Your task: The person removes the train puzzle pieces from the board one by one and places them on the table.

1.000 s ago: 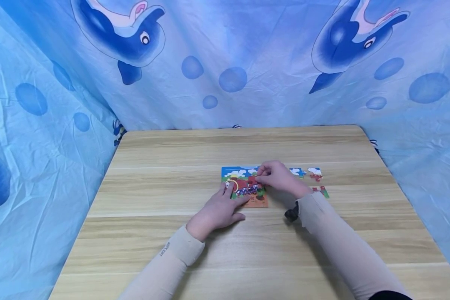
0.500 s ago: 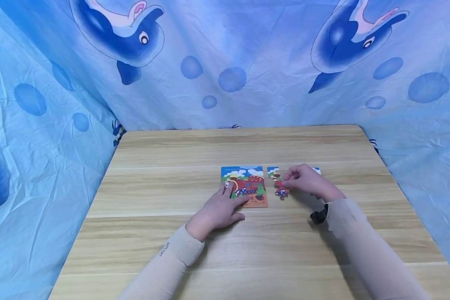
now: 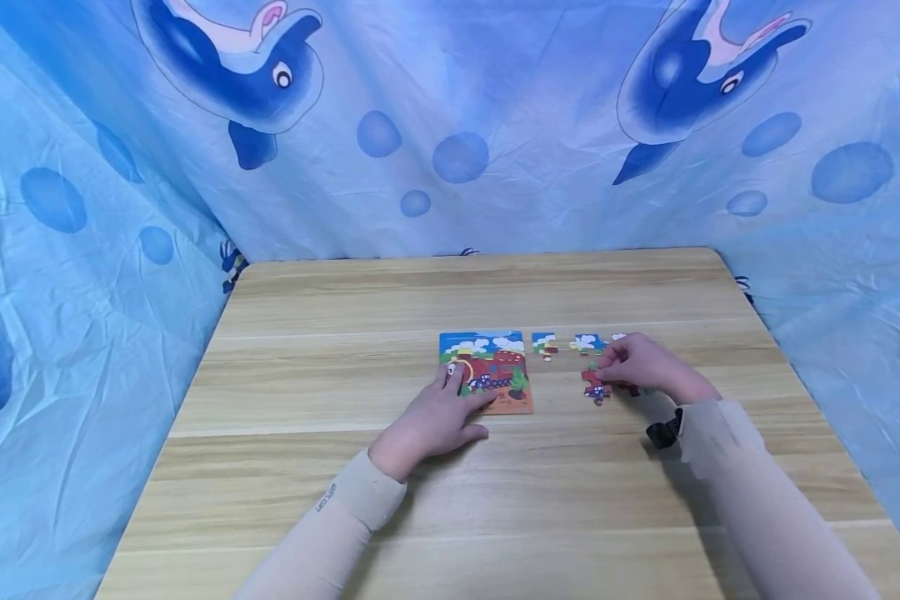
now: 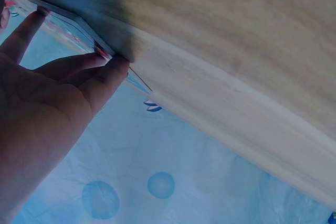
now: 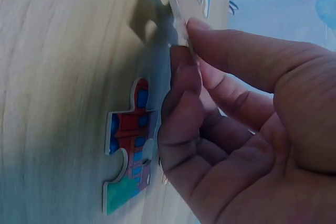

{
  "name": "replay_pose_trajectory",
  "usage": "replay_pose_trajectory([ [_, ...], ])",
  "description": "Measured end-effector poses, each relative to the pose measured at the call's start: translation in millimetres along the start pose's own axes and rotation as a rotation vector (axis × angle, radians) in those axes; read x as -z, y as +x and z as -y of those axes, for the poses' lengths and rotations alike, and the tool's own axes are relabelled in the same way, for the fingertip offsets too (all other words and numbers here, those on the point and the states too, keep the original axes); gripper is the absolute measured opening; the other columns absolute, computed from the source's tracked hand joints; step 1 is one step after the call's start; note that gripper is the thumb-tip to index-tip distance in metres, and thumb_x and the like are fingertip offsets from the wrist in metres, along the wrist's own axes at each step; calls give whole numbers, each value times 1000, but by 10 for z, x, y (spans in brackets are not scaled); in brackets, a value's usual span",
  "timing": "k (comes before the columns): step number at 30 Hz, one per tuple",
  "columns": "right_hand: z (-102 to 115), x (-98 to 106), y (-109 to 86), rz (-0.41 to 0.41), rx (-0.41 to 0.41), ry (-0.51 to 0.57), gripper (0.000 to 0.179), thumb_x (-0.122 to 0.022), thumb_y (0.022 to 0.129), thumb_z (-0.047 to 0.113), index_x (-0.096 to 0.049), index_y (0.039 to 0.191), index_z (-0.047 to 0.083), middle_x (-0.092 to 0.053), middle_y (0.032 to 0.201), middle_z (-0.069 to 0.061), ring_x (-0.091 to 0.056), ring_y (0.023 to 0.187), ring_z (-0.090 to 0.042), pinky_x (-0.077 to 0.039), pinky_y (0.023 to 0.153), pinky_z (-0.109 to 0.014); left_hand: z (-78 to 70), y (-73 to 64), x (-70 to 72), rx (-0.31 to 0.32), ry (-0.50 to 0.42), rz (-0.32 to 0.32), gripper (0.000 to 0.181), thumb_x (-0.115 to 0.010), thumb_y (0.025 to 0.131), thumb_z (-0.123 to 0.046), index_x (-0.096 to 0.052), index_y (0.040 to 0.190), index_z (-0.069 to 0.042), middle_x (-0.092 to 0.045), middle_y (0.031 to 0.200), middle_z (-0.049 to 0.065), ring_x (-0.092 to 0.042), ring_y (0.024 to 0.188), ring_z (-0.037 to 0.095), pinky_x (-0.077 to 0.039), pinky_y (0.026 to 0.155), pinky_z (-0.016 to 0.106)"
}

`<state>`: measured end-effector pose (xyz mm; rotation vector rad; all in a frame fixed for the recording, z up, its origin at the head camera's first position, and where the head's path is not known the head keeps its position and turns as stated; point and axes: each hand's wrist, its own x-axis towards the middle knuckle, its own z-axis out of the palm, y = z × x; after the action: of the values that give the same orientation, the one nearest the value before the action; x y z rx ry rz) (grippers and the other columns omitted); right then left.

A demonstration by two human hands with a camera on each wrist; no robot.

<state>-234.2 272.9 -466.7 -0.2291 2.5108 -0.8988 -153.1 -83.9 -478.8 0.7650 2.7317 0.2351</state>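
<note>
A flat board with a red train picture (image 3: 521,403) lies on the table. My left hand (image 3: 437,421) rests on its lower left with spread fingers, and in the left wrist view the fingertips (image 4: 118,66) touch the board's edge. To the right of the board, my right hand (image 3: 652,367) pinches a red jigsaw piece (image 3: 594,386) between thumb and fingers. The right wrist view shows that piece edge-on, held off the table. Below it lies another jigsaw piece (image 5: 131,135), coloured red, blue and green, partly behind the curled fingers.
One cloud-patterned jigsaw piece (image 3: 545,343) lies just right of the board. Another cloud piece (image 3: 587,343) is farther right, and more pieces sit partly hidden by the right hand. A blue dolphin-print cloth (image 3: 457,208) hangs behind the wooden table (image 3: 345,333).
My right hand has moved from over the board to the right, carrying the red jigsaw piece away from it. My left hand has stayed on the board.
</note>
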Motion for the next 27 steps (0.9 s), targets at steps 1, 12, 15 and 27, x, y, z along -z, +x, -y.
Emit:
replay_pose_trajectory([
  [1, 1, 6, 2, -1, -4, -6, 14, -75, 94, 20, -72, 94, 7, -65, 85, -5, -54, 70, -22, -46, 60, -36, 2, -1, 2, -1, 2, 0, 61, -60, 99, -54, -46, 155, -34, -23, 161, 29, -19, 145, 55, -31, 114, 54],
  [12, 67, -28, 83, -33, -60, -68, 11, -76, 91, 16, -70, 88, 6, -64, 80, -6, -56, 63, -21, -47, 55, -35, 9, -2, 19, 2, 1, 7, 61, -59, 99, -54, -46, 155, -34, -22, 161, 29, -18, 145, 55, -28, 115, 54],
  [15, 104, -52, 100, -38, -79, -87, 12, -75, 92, 14, -69, 84, 7, -63, 77, -6, -56, 62, -21, -47, 54, -34, 10, -5, 17, 6, -5, 15, 62, -59, 99, -55, -45, 156, -35, -22, 161, 30, -17, 145, 55, -29, 115, 54],
  [27, 188, -30, 80, -44, -131, -100, 11, -77, 90, 15, -71, 84, 7, -64, 81, -7, -59, 66, -23, -49, 58, -35, 12, -21, 22, 5, -13, 10, 61, -60, 99, -54, -46, 155, -35, -21, 162, 29, -17, 146, 54, -30, 114, 54],
])
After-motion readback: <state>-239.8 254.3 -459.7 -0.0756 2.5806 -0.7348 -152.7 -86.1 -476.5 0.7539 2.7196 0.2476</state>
